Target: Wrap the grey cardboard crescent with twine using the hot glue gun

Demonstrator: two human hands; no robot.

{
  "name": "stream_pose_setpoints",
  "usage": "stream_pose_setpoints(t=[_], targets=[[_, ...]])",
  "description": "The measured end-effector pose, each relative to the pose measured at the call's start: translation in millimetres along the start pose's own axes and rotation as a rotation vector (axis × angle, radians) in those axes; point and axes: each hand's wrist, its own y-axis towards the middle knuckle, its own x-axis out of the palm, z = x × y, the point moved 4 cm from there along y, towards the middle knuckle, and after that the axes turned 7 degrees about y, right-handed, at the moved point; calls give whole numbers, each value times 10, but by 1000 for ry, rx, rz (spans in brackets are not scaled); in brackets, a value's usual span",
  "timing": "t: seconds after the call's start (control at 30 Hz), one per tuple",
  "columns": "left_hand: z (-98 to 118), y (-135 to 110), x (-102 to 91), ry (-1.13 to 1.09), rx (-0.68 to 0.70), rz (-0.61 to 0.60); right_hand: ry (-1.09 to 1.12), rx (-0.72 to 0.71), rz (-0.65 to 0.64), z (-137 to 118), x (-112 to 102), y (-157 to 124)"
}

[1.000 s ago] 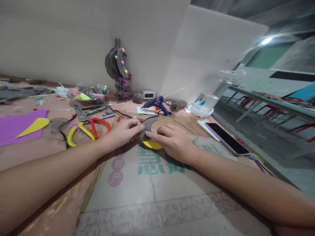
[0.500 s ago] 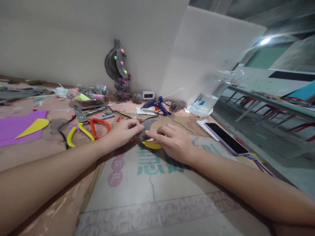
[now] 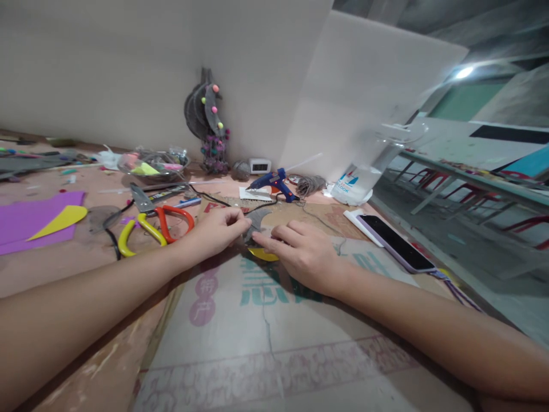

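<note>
A small dark grey felt piece [image 3: 259, 220] with a curved edge lies on the cardboard between my hands. Just under its near side shows a yellow curved piece [image 3: 262, 254]. My left hand [image 3: 225, 228] is closed, thumb and index finger pinching the left edge of the felt. From the other side my right hand [image 3: 305, 252] reaches in, its index fingertip on the near part of the felt and the other fingers curled; its thumb is hidden. Behind the felt, a blue glue gun [image 3: 277, 184] stands by a small white card [image 3: 255, 194].
Scissors [image 3: 155, 226] with yellow and orange handles lie left, near purple sheets [image 3: 40, 220] and a bowl of craft bits [image 3: 152, 163]. A grey hanging ornament [image 3: 208, 120] is at the wall. A phone [image 3: 395, 241] lies right, near a plastic bag [image 3: 354, 183]. Printed cardboard [image 3: 231, 355] covers the front.
My right hand has shifted slightly right and its index finger is a little straighter. My left hand keeps its pinch on the felt. The whole view has moved slightly.
</note>
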Motion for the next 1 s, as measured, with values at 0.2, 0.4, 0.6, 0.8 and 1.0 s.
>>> stream_pose_setpoints(t=[0.2,0.4,0.6,0.8,1.0], targets=[[-13,6,3,41,26,13,-28,-2,-9,-8,-11,-1],[-34,14,12,47,49,17,-14,-13,-12,-10,-29,3],[-33,17,15,7,37,8,-1,-23,15,9,-20,-5],[-46,18,11,-25,36,-1,83,52,138,87,-48,6],[-41,15,5,-9,25,4,94,23,122,83,-36,3]])
